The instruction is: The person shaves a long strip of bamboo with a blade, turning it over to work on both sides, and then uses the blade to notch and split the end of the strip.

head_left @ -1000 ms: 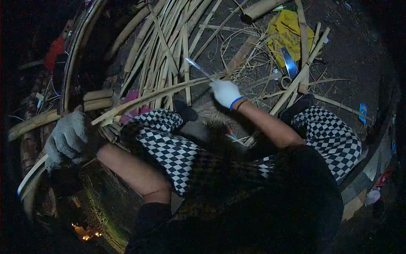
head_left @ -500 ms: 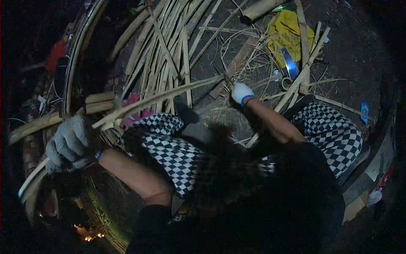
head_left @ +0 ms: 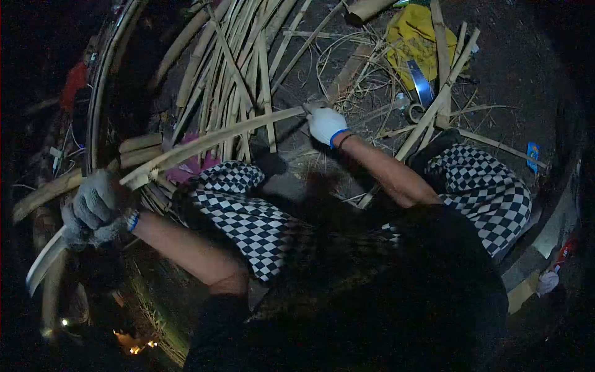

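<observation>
A long pale bamboo strip [head_left: 217, 137] slants across in front of me. My left hand [head_left: 96, 208], in a grey glove, is wrapped round its lower part, and a curved end sticks out below the fist. My right hand [head_left: 326, 126], in a white glove with a blue cuff, is closed at the strip's far end. Something small and greyish shows at its fingertips, and I cannot tell what it is. A splintered flap hangs from the strip near my left hand. My checkered trouser legs [head_left: 242, 217] lie below the strip.
Many split bamboo strips [head_left: 232, 74] lie ahead. Thin curly shavings [head_left: 353, 68] are beside a yellow cloth [head_left: 415, 40] with a shiny saw blade [head_left: 421, 84] on it. A tape roll [head_left: 414, 112] lies nearby. At lower left a small fire [head_left: 133, 344] glows. Bamboo poles [head_left: 49, 192] lie left.
My right hand has moved left and slightly up to the strip's end. The strip has shifted a little left with my left hand still gripping it.
</observation>
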`<state>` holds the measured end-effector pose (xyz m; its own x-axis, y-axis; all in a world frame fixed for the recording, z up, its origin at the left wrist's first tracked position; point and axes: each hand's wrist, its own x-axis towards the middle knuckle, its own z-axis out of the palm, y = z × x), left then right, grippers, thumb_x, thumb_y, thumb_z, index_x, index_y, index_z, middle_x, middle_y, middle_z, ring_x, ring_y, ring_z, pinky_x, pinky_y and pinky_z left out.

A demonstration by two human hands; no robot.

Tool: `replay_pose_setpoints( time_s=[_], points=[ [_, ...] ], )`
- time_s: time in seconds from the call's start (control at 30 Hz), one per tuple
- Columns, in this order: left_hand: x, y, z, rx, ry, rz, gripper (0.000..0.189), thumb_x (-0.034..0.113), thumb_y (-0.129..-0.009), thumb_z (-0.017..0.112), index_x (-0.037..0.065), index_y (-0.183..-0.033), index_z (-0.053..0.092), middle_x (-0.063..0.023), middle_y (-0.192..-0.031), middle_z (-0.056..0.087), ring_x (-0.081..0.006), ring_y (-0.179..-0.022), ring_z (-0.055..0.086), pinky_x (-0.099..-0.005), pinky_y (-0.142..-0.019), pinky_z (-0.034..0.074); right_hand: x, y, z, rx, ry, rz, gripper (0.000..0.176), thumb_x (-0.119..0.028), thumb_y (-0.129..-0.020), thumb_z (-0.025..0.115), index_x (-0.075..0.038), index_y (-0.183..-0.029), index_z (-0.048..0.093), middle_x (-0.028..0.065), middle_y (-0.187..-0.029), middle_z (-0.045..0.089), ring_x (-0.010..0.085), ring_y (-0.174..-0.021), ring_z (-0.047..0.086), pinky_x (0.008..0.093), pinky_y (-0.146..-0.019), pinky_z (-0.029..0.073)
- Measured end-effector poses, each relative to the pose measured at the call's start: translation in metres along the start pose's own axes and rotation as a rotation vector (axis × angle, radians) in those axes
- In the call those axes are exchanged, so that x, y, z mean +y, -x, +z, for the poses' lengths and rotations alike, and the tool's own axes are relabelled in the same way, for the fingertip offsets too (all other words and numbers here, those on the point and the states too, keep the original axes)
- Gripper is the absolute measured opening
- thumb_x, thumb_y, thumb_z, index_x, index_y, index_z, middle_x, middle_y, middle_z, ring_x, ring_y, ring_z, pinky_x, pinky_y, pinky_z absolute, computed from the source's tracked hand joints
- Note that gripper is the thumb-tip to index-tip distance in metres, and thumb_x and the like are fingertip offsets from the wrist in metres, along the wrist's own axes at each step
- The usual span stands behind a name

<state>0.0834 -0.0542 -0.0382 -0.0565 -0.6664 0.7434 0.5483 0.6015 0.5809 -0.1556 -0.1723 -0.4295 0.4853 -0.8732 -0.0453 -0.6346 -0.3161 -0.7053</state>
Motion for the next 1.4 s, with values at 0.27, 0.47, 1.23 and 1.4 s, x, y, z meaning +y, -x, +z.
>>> replay_pose_setpoints(
  time_s=[0.27,0.47,1.23,1.4],
  points=[
    [0.004,0.003,0.003,0.065,-0.123,-0.008,0.038,0.043,-0.089,0.051,0.025,-0.058,0.041,0.0110,-0.042,0.032,-0.0023,-0.031,0.024,-0.0211,-0.037,0.026,0.001,0.013,0.015,0.087,-0.013,-0.024,0.023,-0.022,-0.086,0.052,-0.006,-0.095,0.065,0.0185,-0.074,0.065,0.0359,-0.067,0.065,0.0475,-0.056,0.052],
    [0.020,0.011,-0.013,0.145,-0.093,0.013,0.035,0.036,-0.090,0.047,0.027,-0.057,0.038,0.0129,-0.041,0.028,-0.0032,-0.032,0.019,-0.0222,-0.038,0.020,-0.049,-0.001,-0.017,0.025,0.114,-0.193,0.023,-0.022,-0.087,0.048,-0.007,-0.090,0.065,0.0192,-0.078,0.066,0.0377,-0.072,0.064,0.0478,-0.064,0.051],
    [0.007,-0.001,0.003,0.099,-0.071,-0.041,0.030,0.041,-0.087,0.054,0.024,-0.063,0.048,0.0126,-0.042,0.034,-0.0028,-0.034,0.026,-0.0209,-0.039,0.024,0.059,0.011,0.041,0.110,0.012,-0.042,0.025,-0.021,-0.083,0.050,-0.002,-0.084,0.067,0.0208,-0.082,0.066,0.0375,-0.077,0.065,0.0478,-0.070,0.053],
    [0.005,-0.007,0.006,0.172,-0.167,-0.050,0.034,0.039,-0.088,0.050,0.025,-0.058,0.042,0.0125,-0.042,0.028,-0.0042,-0.034,0.022,-0.0227,-0.038,0.022,0.015,0.019,0.030,0.150,-0.089,-0.033,0.020,-0.021,-0.087,0.049,-0.007,-0.097,0.057,0.0191,-0.074,0.064,0.0380,-0.070,0.064,0.0500,-0.063,0.050]
  ],
)
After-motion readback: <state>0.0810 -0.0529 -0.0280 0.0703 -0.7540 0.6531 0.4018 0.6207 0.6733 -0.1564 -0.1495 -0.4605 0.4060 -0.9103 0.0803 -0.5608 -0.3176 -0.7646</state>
